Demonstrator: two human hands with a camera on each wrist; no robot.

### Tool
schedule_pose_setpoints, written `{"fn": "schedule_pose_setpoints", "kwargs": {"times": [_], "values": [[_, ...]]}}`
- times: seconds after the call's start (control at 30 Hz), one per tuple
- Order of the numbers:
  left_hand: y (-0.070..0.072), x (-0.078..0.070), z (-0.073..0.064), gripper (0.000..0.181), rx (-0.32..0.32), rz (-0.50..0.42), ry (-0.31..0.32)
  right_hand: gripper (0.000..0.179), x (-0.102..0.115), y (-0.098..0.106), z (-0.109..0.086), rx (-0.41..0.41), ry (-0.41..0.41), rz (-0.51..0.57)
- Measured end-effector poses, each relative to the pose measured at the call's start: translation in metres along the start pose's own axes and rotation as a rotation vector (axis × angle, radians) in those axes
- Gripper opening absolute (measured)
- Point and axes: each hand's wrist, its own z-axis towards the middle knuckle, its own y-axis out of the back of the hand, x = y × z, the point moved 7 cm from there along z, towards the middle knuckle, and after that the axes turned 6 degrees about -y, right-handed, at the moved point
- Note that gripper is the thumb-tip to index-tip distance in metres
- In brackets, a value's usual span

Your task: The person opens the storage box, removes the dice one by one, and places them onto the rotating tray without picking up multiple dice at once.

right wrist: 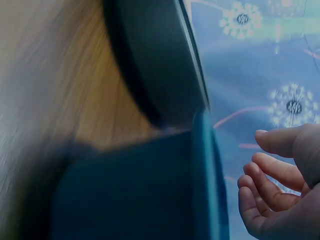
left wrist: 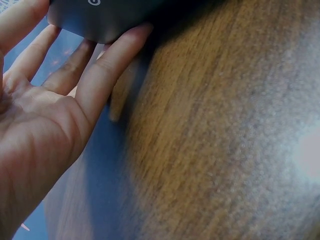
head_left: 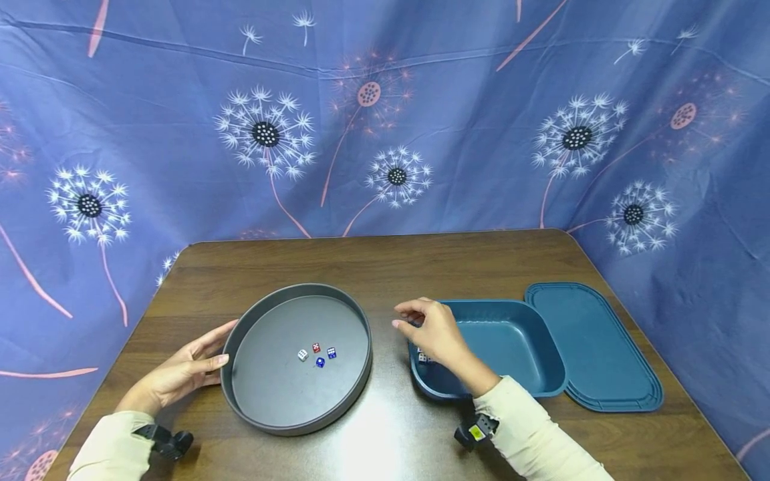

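Observation:
My left hand (head_left: 183, 367) rests against the left outer wall of a round dark grey pan (head_left: 265, 407); in the left wrist view its fairly straight fingers (left wrist: 107, 72) touch the pan's side. Inside the pan lie a white die (head_left: 303, 355), a red die (head_left: 316, 347) and two blue dice (head_left: 321, 362), close together. My right hand (head_left: 438, 334) hovers over the left rim of a teal tub (head_left: 499, 347), thumb and fingers loosely bent. Nothing shows between those fingers in the right wrist view. Whitish dice (head_left: 423, 358) sit at the tub's left end, partly hidden by the hand.
A flat teal lid (head_left: 601, 354) lies to the right of the tub, against its edge. All stand on a brown wooden table (head_left: 385, 267) with a bright glare at the front. Behind hangs a blue cloth (head_left: 457, 100) printed with dandelions.

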Motion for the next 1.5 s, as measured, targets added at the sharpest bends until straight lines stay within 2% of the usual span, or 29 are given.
{"fn": "schedule_pose_setpoints", "kwargs": {"times": [0.4, 0.67, 0.97, 1.27, 1.5], "values": [[-0.002, -0.001, -0.001, 0.065, 0.007, -0.005, 0.003, 0.019, -0.059, 0.022, -0.003, -0.008, -0.102, -0.097], [-0.005, -0.002, -0.001, 0.066, 0.0, -0.004, 0.006, 0.019, -0.085, 0.028, -0.001, -0.04, -0.133, -0.145], [-0.004, -0.002, 0.0, 0.067, -0.011, -0.01, 0.009, 0.018, -0.098, 0.023, -0.001, -0.011, -0.168, -0.202], [-0.003, -0.001, 0.0, 0.066, -0.017, -0.006, 0.015, 0.018, -0.1, 0.021, -0.002, 0.005, -0.191, -0.208], [-0.003, -0.002, -0.001, 0.066, -0.009, -0.009, 0.011, 0.015, -0.098, 0.02, -0.002, 0.018, -0.18, -0.222]]}}
